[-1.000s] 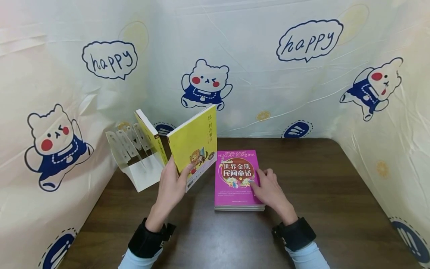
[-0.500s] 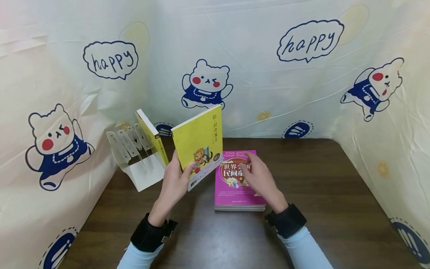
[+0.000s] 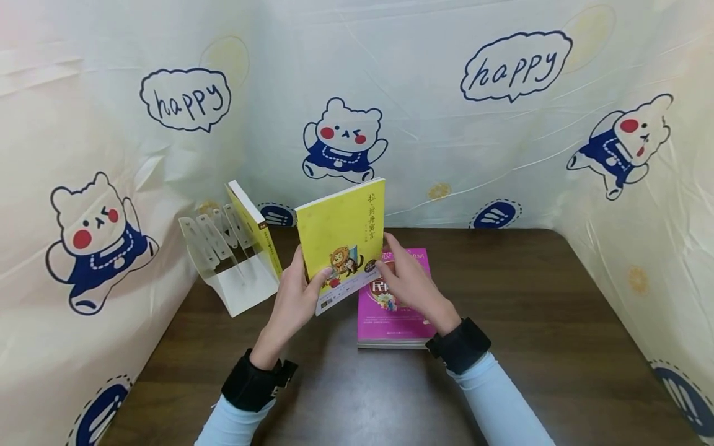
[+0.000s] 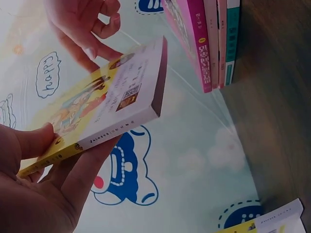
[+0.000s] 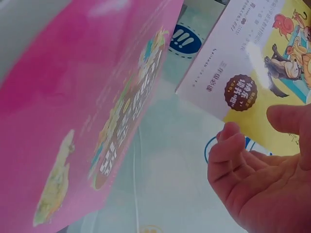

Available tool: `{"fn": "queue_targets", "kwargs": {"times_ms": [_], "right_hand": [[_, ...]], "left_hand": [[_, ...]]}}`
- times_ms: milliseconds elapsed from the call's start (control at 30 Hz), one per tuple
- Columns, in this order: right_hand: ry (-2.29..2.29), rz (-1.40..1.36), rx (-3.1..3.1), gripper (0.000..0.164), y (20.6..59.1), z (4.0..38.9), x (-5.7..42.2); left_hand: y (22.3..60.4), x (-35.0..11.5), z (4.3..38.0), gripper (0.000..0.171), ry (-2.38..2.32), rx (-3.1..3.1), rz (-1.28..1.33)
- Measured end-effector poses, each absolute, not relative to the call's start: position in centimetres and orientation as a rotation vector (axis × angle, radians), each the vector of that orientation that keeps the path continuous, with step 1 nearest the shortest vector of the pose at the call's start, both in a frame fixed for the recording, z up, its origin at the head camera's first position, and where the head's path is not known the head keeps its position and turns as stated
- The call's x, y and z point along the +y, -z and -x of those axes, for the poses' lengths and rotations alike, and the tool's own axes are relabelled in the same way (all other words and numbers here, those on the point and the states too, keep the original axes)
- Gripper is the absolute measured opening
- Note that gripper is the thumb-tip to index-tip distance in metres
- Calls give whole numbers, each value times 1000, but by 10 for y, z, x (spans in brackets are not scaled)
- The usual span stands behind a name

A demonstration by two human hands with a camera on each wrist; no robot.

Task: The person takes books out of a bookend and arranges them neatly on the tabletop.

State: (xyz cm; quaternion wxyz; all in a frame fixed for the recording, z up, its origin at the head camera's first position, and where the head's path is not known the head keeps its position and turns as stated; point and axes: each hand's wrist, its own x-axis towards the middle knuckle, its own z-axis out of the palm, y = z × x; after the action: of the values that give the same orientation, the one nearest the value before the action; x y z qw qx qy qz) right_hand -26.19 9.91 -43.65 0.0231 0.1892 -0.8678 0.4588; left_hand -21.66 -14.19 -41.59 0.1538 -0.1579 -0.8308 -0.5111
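A yellow paperback book (image 3: pixel 340 226) with a cartoon lion on its cover is held upright and tilted over the table. My left hand (image 3: pixel 292 300) grips its lower left part, the thumb on the cover and the fingers behind, as the left wrist view shows. My right hand (image 3: pixel 415 282) is at the book's right edge, above a magenta book (image 3: pixel 390 325). In the right wrist view, its thumb (image 5: pixel 286 119) and loosely bent fingers stand around the yellow book's edge without a grip. The magenta book tops a stack whose spines (image 4: pixel 231 43) show in the left wrist view.
A white slotted book rack (image 3: pixel 245 288) stands at the left with another yellow book (image 3: pixel 262 229) upright in it. The brown wooden table (image 3: pixel 530 328) meets a patterned cloth (image 3: pixel 424 148) at the back and sides.
My right hand has lifted off the magenta book and moved left to the yellow book's right edge. My left hand has carried the yellow book slightly right, turning its cover more toward me.
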Motion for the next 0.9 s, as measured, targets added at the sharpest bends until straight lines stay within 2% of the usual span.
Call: {"fn": "queue_targets", "kwargs": {"times_ms": [333, 633, 900], "right_hand": [[-1442, -629, -2687, 70, 437, 262, 96], [-1184, -554, -2713, 68, 440, 259, 97], [-1123, -511, -2692, 63, 441, 256, 97]], "left_hand": [[419, -144, 220, 52, 1541, -2366, 464], [423, -141, 219, 55, 1543, -2350, 444], [421, -138, 218, 50, 1560, -2351, 380]]}}
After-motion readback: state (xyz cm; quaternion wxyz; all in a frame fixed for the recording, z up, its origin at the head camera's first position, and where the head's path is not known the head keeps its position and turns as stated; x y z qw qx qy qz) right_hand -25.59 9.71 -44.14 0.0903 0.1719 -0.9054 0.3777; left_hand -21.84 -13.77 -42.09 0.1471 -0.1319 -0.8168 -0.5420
